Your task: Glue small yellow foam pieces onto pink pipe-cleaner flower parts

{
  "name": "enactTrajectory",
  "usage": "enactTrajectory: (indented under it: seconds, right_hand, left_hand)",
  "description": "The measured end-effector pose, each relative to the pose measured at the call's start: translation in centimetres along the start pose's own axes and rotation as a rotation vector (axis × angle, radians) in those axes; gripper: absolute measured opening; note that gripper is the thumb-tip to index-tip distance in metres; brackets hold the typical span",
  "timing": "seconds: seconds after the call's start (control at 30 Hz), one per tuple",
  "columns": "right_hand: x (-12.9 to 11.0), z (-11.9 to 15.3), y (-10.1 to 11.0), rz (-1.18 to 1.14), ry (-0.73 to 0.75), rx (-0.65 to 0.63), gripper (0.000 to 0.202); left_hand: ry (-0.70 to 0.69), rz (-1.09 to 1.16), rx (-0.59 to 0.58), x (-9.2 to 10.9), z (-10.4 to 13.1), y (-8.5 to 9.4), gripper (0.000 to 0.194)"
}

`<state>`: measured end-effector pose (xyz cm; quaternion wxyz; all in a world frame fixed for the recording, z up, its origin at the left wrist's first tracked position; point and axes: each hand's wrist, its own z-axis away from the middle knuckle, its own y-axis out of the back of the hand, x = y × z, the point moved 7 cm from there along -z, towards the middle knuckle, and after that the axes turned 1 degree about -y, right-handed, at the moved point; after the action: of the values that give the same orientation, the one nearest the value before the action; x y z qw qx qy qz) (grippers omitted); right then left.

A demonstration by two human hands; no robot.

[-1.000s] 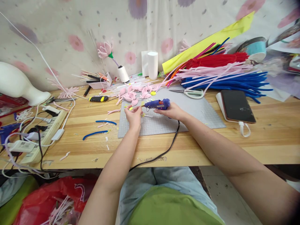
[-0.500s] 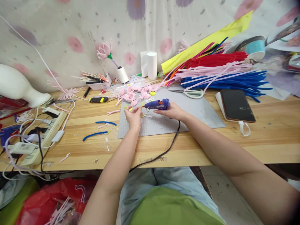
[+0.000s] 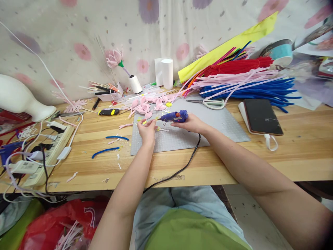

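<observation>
My right hand (image 3: 191, 123) is closed around a blue hot glue gun (image 3: 174, 116), its nozzle pointing left. The nozzle tip is at the fingers of my left hand (image 3: 146, 130). Those fingers pinch a small piece with a yellow end (image 3: 144, 122); most of it is hidden, so I cannot tell its kind. Both hands are over the grey cutting mat (image 3: 208, 135). Pink pipe-cleaner petals (image 3: 143, 108) lie just beyond my left hand. A small white-stemmed piece with a yellow tip (image 3: 163, 130) lies on the mat below the gun.
The gun's black cord (image 3: 179, 172) runs over the table's front edge. Scissors (image 3: 213, 103) lie on the mat's far side. Bundles of pipe cleaners (image 3: 247, 88) and a phone (image 3: 262, 117) are at right. A power strip (image 3: 49, 152) with tangled cables and a utility knife (image 3: 108, 111) are at left.
The view has shifted very slightly. My hands keep almost the same pose, with the glue gun's nozzle still at my left fingers.
</observation>
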<state>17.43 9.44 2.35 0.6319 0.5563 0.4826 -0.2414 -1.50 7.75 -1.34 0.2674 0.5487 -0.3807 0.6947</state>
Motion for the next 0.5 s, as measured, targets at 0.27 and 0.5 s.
enactTrajectory:
  seconds: [0.27, 0.5]
  right_hand:
    - [-0.2, 0.2, 0.8, 0.027, -0.056, 0.017, 0.031]
    - [3.5, 0.1, 6.7, 0.069, -0.171, 0.38, 0.036]
  left_hand:
    - [0.038, 0.034, 0.0, 0.1, 0.0, 0.0, 0.043]
    - [0.088, 0.122, -0.003, 0.1, -0.3, 0.2, 0.044]
